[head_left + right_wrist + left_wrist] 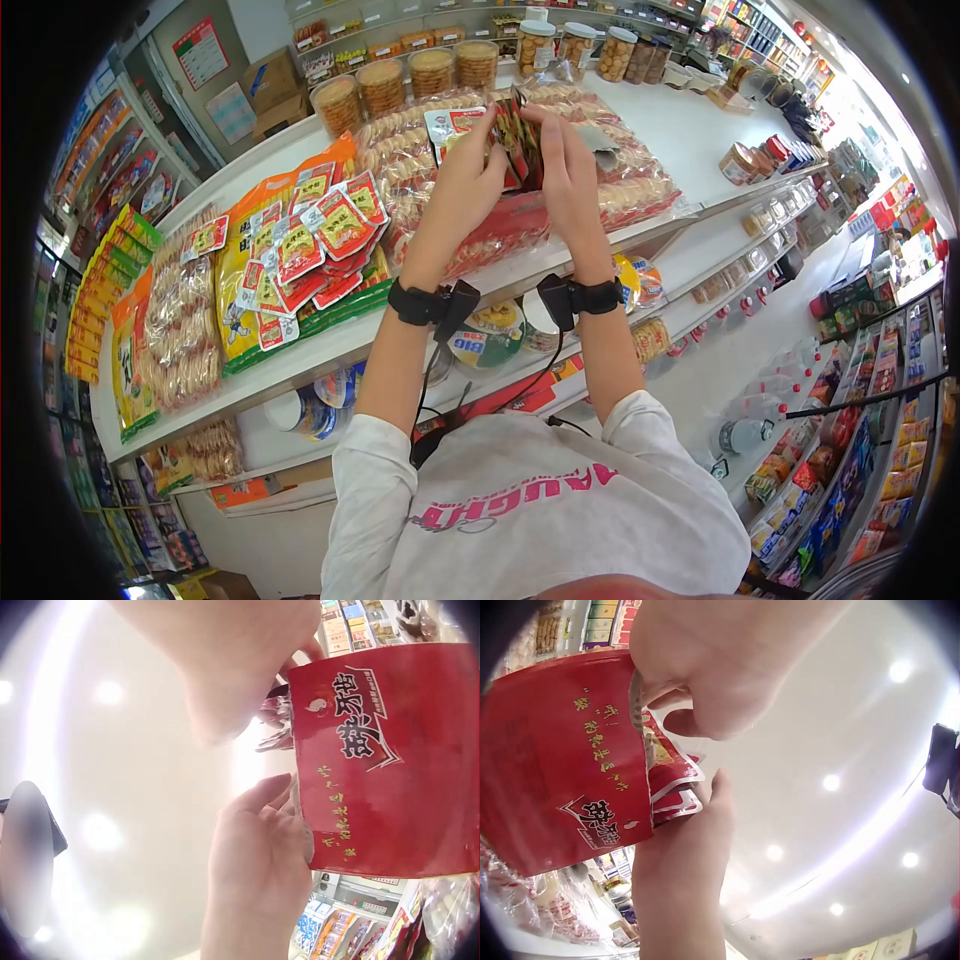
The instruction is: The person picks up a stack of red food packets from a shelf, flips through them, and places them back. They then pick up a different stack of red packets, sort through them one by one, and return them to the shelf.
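Note:
A red box (pixel 522 212) with an open end, printed with gold and black characters, is held between both hands above the clear bags of snacks. Small foil packets (pixel 517 145) fill its opening. The left hand (pixel 468 172) grips one side of the opening, its fingers curled at the torn edge in the left wrist view, beside the packets (pixel 667 761). Opposite it, the right hand (pixel 566 170) holds the other side with bent fingers; part of them is hidden behind the box (pixel 390 765) in the right wrist view.
Red and white packets (pixel 325 235) lie piled on a yellow bag at left. Tubs of round biscuits (pixel 432 72) and lidded jars (pixel 577 48) line the counter's back. Instant noodle bowls (pixel 490 335) stand on the shelf below. Stocked shelves (pixel 890 450) are at right.

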A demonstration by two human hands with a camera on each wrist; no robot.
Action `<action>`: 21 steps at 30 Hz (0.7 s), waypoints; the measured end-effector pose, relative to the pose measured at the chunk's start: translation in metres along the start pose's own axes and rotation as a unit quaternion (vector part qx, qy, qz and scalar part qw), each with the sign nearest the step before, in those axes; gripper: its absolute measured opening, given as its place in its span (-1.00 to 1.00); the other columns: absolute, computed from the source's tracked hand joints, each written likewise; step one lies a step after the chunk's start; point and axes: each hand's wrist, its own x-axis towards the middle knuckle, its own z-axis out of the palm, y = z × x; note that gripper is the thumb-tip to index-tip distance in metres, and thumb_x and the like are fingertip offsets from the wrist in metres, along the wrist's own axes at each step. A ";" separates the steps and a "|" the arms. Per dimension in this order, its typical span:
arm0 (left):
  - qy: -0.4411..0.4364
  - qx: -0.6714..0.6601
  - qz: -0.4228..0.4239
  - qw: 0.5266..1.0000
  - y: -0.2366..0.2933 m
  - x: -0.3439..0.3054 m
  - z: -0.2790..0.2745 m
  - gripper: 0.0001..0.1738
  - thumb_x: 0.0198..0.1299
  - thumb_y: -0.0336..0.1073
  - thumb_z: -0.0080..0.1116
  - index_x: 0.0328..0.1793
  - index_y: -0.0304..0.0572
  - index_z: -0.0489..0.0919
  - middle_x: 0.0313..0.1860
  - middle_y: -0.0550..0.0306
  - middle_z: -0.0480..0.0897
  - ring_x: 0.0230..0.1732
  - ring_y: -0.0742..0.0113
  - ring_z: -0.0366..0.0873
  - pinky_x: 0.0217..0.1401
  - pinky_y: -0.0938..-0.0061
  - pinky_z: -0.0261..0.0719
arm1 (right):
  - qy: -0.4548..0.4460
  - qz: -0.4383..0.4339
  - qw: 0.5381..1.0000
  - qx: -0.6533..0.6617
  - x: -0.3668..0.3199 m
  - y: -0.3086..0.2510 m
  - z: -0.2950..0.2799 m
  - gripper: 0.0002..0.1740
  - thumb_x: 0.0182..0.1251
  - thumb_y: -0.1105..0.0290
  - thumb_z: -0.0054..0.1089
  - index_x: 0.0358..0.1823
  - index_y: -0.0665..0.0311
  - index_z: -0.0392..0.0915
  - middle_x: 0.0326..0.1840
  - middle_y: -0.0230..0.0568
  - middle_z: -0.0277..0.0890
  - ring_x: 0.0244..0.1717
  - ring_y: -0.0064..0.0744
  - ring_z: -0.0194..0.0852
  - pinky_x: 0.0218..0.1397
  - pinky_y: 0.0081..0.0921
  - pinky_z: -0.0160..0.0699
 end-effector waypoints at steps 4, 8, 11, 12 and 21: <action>-0.046 0.044 0.066 0.996 0.000 -0.006 -0.005 -0.29 0.53 -0.40 -0.04 0.79 -0.17 0.21 0.24 -0.38 0.68 0.20 -0.18 0.69 0.34 0.19 0.57 | -0.014 0.074 0.997 -0.020 -0.001 -0.020 0.003 -0.62 0.60 0.14 0.24 0.15 0.31 0.59 -0.01 0.05 0.69 -0.01 0.03 0.74 0.09 -0.19 0.68; -0.095 -0.052 0.037 0.993 -0.005 -0.003 -0.008 -0.35 0.62 -0.43 -0.07 0.79 -0.26 0.19 0.54 -0.13 0.54 0.46 0.17 0.54 0.55 0.36 0.42 | 0.040 -0.070 0.982 -0.171 -0.002 -0.021 0.012 -0.50 0.37 0.14 0.33 0.20 0.33 0.59 0.06 0.12 0.58 0.12 0.16 0.60 0.24 -0.13 0.63; -0.106 0.020 0.091 0.990 0.001 -0.003 -0.004 -0.30 0.57 -0.39 -0.08 0.81 -0.19 0.16 0.56 -0.17 0.51 0.49 0.04 0.52 0.53 0.24 0.44 | 0.010 -0.026 0.984 -0.174 0.002 -0.026 0.002 -0.47 0.35 0.12 0.34 0.21 0.34 0.64 0.03 0.07 0.55 0.09 0.12 0.61 0.21 -0.14 0.63; -0.137 0.062 0.021 0.988 0.016 -0.005 -0.006 -0.24 0.52 -0.40 -0.01 0.81 -0.24 0.12 0.60 -0.21 0.45 0.54 -0.04 0.48 0.57 0.25 0.40 | 0.009 -0.022 0.983 -0.180 0.003 -0.023 0.004 -0.45 0.37 0.11 0.33 0.24 0.35 0.65 0.06 0.06 0.56 0.11 0.10 0.61 0.22 -0.15 0.64; 0.054 0.115 0.123 0.984 0.002 -0.013 -0.006 -0.24 0.41 -0.43 0.15 0.71 -0.37 0.23 0.58 -0.36 0.42 0.68 -0.23 0.26 0.70 0.11 0.24 | -0.019 -0.041 0.997 -0.064 0.002 -0.018 0.006 -0.44 0.56 0.21 0.22 0.44 0.41 0.49 0.36 0.10 0.54 0.34 0.03 0.57 0.46 -0.24 0.50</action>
